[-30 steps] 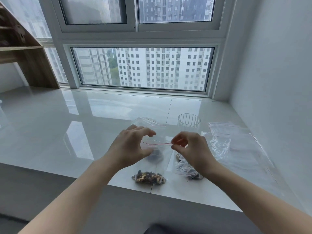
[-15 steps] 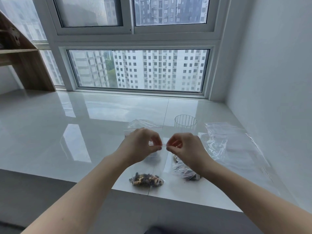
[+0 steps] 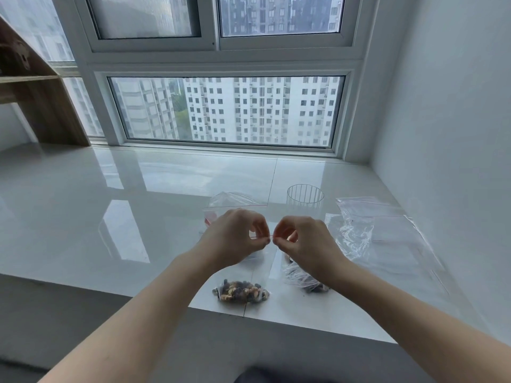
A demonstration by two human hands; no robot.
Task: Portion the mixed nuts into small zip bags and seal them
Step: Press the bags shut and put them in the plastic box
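My left hand (image 3: pixel 236 239) and my right hand (image 3: pixel 302 243) pinch the red zip strip of a small clear zip bag (image 3: pixel 264 254) held above the sill, fingertips almost touching. Most of that bag hangs hidden behind my hands. A small bag filled with mixed nuts (image 3: pixel 240 292) lies flat near the front edge. Under my right wrist rests another crumpled bag with nuts (image 3: pixel 307 280). Behind my left hand stands an open clear bag (image 3: pixel 232 200).
A ribbed clear cup (image 3: pixel 305 199) stands behind my right hand. A pile of larger clear zip bags (image 3: pixel 387 239) lies at the right by the white wall. The glossy white sill (image 3: pixel 110 205) ends in a front edge; a wooden shelf (image 3: pixel 41 100) stands far left.
My hands have slid together along the red zip strip, from well apart to nearly touching. The held bag has stayed above the sill.
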